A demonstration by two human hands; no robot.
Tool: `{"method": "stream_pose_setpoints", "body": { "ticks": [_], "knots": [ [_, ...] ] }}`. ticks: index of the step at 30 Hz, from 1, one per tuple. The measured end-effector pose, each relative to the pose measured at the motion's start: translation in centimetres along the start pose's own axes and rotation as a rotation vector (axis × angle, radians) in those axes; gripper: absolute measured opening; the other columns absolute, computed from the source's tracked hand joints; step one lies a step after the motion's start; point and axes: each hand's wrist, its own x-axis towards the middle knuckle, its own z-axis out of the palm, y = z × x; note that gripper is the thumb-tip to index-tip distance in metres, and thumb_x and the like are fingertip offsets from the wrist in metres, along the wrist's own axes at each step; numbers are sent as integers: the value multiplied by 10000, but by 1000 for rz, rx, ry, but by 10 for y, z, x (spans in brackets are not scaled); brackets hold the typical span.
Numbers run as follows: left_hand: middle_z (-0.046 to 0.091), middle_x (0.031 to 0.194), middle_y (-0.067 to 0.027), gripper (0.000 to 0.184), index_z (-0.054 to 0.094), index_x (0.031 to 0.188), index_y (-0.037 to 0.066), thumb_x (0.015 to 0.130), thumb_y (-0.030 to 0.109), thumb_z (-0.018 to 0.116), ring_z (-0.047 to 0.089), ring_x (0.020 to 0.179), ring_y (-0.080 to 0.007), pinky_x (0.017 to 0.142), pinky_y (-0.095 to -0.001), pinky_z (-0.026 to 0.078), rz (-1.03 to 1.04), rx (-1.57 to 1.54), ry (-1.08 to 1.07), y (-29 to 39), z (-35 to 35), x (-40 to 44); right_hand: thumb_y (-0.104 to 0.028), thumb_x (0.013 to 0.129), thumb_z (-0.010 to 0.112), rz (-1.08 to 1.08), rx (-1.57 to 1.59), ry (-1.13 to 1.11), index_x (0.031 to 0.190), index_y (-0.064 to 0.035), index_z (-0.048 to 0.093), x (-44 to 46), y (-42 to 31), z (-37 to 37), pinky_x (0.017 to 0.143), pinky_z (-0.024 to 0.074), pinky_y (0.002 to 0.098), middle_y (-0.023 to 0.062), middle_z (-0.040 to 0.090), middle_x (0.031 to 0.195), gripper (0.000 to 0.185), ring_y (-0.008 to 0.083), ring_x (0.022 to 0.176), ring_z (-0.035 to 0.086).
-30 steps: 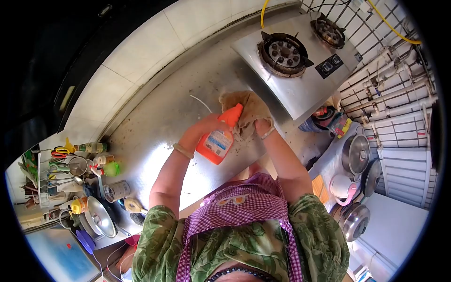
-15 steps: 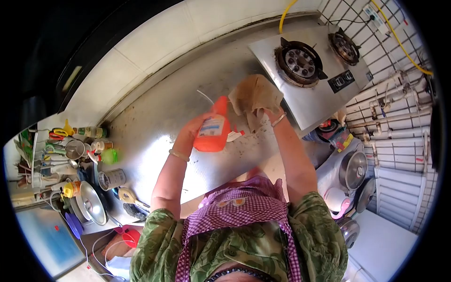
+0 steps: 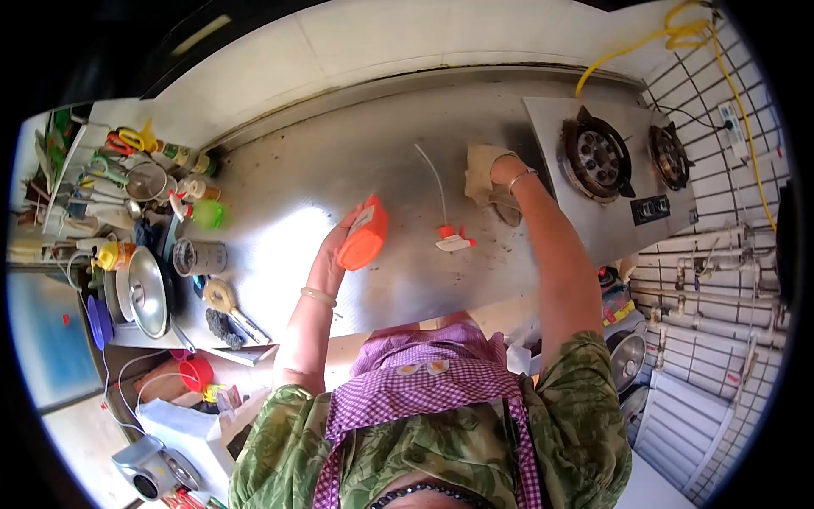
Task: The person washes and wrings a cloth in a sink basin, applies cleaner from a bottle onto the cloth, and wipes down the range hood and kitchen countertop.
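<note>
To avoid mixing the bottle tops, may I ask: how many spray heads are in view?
2. One loose spray head lies on the counter, right of the orange bottle; another spray head is on the green bottle at the left. Others may be hidden.

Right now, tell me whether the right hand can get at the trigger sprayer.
Probably yes: the trigger sprayer lies uncovered on the steel counter, though the right hand may first need to release the brown cloth.

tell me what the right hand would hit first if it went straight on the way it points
Past the cloth it holds, the right hand would likely meet the back wall first; the counter between looks free, though depth is hard to judge.
</note>
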Motion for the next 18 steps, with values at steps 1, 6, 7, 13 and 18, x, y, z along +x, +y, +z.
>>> {"method": "stream_pose_setpoints", "body": {
  "ticks": [1,6,7,13,18],
  "knots": [
    [561,1290,-144,421,466,1345,20,1017,279,516,560,1166,-248,1007,-359,485,35,39,63,-2,2,-9,-294,847,625,6,-54,-12,1080,-50,680,-5,-9,-5,818,521,430,173,699,943,341,347,912,663],
    [705,979,-116,324,593,1108,27,967,317,625,703,835,-243,773,-397,600,201,389,309,-29,19,-42,-285,891,593,58,2,185,1111,-45,667,-38,-36,14,818,520,448,182,696,940,334,368,914,659],
    [701,981,-112,344,584,1122,22,966,327,626,701,838,-236,775,-390,598,243,475,350,-35,18,-42,-282,882,602,70,99,244,1111,-45,665,-33,-32,54,811,515,456,185,691,933,336,375,897,655],
    [683,953,-87,413,572,1149,22,972,394,601,683,807,-205,749,-364,585,469,563,488,-38,15,-65,-245,875,643,-19,246,507,1198,-33,600,-37,-60,195,792,507,474,209,633,1087,389,383,884,621],
    [656,989,-75,384,559,1164,24,962,344,624,651,843,-168,739,-335,555,621,824,554,-33,2,-76,-290,914,672,3,717,318,1347,-26,492,-35,-115,210,853,504,346,129,587,1220,538,221,1026,602]
  ]
}}
